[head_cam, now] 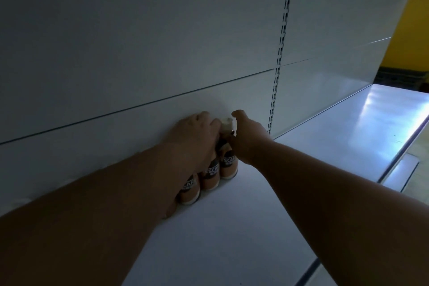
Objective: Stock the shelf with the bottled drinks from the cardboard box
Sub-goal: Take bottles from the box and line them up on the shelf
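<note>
Three brown bottled drinks with dark label bands stand in a row on the white shelf point(243, 227) against its back panel. My left hand point(197, 132) lies over the tops of the left bottle point(189, 193) and the middle bottle point(210, 176). The right bottle point(228, 166) has a white cap, and my right hand point(247, 139) grips its neck from the right side, thumb raised. Both forearms reach in from the lower edge of the view. The cardboard box is not in view.
The white back panel point(139, 53) rises behind the bottles. A slotted metal upright point(278, 69) divides it from the adjoining shelf bay point(359, 127) on the right. The shelf's front rail point(394, 160) runs along the right, with a yellow wall point(413, 30) beyond.
</note>
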A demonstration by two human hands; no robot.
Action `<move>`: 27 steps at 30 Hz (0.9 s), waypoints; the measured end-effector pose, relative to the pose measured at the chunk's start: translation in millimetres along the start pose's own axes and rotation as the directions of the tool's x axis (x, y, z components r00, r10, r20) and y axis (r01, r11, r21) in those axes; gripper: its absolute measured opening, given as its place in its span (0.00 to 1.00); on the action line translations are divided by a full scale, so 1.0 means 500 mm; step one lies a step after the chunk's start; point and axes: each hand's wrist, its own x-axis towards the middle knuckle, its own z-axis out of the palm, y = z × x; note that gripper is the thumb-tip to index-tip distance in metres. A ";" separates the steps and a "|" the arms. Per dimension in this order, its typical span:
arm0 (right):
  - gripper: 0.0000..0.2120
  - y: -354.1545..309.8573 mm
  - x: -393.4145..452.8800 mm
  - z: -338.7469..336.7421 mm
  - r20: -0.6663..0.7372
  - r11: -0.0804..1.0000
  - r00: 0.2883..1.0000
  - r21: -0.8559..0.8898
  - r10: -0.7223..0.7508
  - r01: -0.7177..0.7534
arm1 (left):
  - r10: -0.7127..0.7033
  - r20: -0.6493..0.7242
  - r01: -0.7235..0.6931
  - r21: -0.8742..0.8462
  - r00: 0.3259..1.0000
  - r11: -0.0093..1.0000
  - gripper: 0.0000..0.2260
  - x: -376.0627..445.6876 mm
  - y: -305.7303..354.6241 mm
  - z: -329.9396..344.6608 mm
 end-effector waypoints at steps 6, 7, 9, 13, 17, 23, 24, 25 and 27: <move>0.28 -0.017 -0.073 -0.073 -0.065 0.991 0.996 -0.121 -0.060 0.052 | -0.004 -0.118 0.003 -0.002 0.993 1.000 0.19 -0.038 0.025 -0.029; 0.28 -0.023 -0.092 -0.095 -0.079 0.986 0.994 -0.153 -0.073 0.061 | 0.022 -0.137 -0.023 -0.004 0.990 1.000 0.21 -0.048 0.036 -0.037; 0.27 -0.035 -0.135 -0.138 -0.096 0.974 0.990 -0.210 -0.102 0.080 | 0.068 -0.182 -0.081 -0.063 0.981 0.995 0.19 -0.076 0.066 -0.055; 0.26 -0.047 -0.256 -0.237 -0.143 0.948 0.984 -0.313 -0.103 0.054 | 0.118 -0.206 -0.152 -0.158 0.971 0.976 0.15 -0.135 0.164 -0.089; 0.23 0.002 -0.418 -0.313 -0.158 0.901 0.986 -0.433 -0.050 -0.024 | 0.146 -0.158 -0.197 -0.383 0.977 0.902 0.18 -0.175 0.321 -0.094; 0.20 0.151 -0.632 -0.382 -0.198 0.845 0.974 -0.499 0.106 -0.193 | 0.344 -0.039 -0.303 -0.578 0.938 0.758 0.18 -0.255 0.604 -0.061; 0.20 0.179 -0.659 -0.389 -0.210 0.844 0.968 -0.487 0.136 -0.224 | 0.378 -0.014 -0.312 -0.591 0.926 0.744 0.19 -0.269 0.645 -0.049; 0.20 0.210 -0.687 -0.392 -0.221 0.844 0.962 -0.473 0.164 -0.252 | 0.412 0.012 -0.325 -0.596 0.911 0.734 0.19 -0.283 0.685 -0.034; 0.19 0.272 -0.733 -0.388 -0.226 0.840 0.950 -0.453 0.215 -0.298 | 0.477 0.052 -0.353 -0.602 0.878 0.716 0.18 -0.307 0.753 -0.004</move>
